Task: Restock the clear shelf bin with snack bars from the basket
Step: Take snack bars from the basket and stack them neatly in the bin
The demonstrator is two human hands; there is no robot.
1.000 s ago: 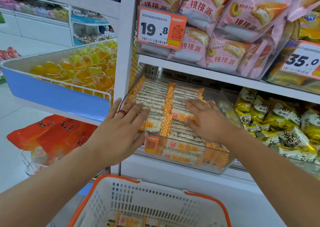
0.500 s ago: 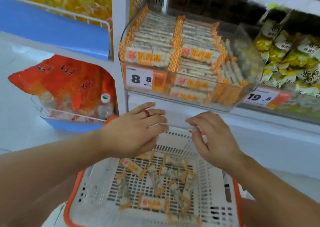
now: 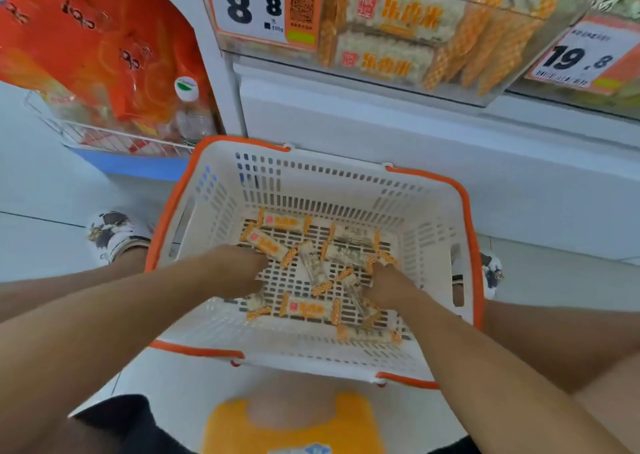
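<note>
A white basket with an orange rim (image 3: 465,211) stands on the floor below the shelf. Several snack bars (image 3: 308,309) in clear wrappers with orange ends lie scattered on its bottom. My left hand (image 3: 239,270) reaches down onto the bars at the left. My right hand (image 3: 388,285) sits among the bars at the right. Both hands' fingers are blurred and partly hidden, so their hold is unclear. The clear shelf bin (image 3: 381,84), filled with stacked bars of the same kind, is at the top of the view.
Price tags 8.8 (image 3: 249,6) and 19.8 (image 3: 581,58) hang on the bins. Orange bags (image 3: 86,45) and a bottle (image 3: 188,114) fill a wire rack at the left. My shoes (image 3: 114,235) flank the basket on the white floor.
My view has tilted down from the shelf bin to the basket. Both hands dropped from the bin, past the basket's rim, down onto the bars inside it.
</note>
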